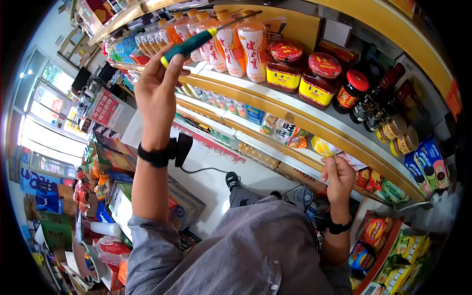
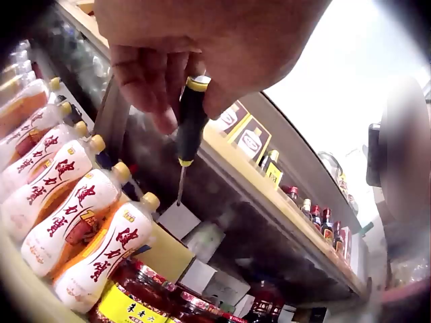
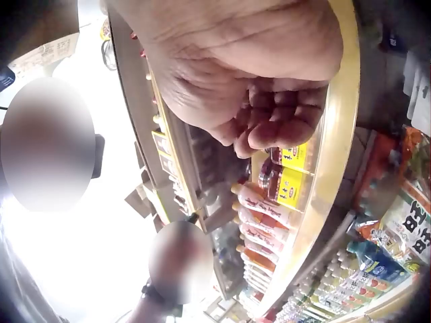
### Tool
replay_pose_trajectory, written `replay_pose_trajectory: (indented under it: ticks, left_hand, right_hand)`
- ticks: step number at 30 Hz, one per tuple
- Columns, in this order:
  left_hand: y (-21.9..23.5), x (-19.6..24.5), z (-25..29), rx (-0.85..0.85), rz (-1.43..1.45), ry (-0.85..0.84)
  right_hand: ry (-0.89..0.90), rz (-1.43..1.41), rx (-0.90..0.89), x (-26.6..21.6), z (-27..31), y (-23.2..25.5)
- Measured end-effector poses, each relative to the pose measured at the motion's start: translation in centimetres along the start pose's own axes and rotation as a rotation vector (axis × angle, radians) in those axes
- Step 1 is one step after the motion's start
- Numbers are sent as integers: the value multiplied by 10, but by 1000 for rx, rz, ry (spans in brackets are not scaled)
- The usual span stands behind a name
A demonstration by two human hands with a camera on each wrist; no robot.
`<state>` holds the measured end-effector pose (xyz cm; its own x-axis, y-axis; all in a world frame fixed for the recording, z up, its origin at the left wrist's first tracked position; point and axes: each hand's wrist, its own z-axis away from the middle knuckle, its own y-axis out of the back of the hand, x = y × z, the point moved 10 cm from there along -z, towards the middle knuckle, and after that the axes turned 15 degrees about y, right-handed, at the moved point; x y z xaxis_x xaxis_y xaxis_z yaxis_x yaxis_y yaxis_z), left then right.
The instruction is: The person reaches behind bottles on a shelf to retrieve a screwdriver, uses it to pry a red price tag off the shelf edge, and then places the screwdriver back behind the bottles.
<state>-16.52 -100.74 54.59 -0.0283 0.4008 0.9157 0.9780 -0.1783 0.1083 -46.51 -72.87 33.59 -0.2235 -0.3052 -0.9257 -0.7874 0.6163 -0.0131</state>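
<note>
My left hand is raised in front of the shelf and grips a screwdriver by its dark green handle with yellow ends. In the left wrist view the thin metal shaft of the screwdriver points away from the fingers, and the thumb and fingers pinch the handle's end. Behind it, orange drink bottles with white labels stand in a row. My right hand hovers by the shelf's front edge, fingers loosely curled. Seen from the right wrist, that hand holds nothing.
Large red-lidded jars and dark sauce bottles stand right of the drinks. A yellow shelf edge runs across in front of them. Lower shelves carry snack packets. Cardboard boxes lie on the floor near the left arm.
</note>
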Motion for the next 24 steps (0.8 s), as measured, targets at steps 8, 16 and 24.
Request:
replay_pose_trajectory:
  ticks: [8, 16, 24]
  left_hand:
    - [-46, 4, -59, 104, -157, -228]
    - [-90, 21, -101, 192, -484, -343]
    - [-124, 20, -137, 106, -519, -418]
  right_hand:
    - [-60, -9, 12, 5, 19, 0]
    - [-81, -9, 54, 6, 30, 11]
    - [-53, 20, 119, 0, 35, 23]
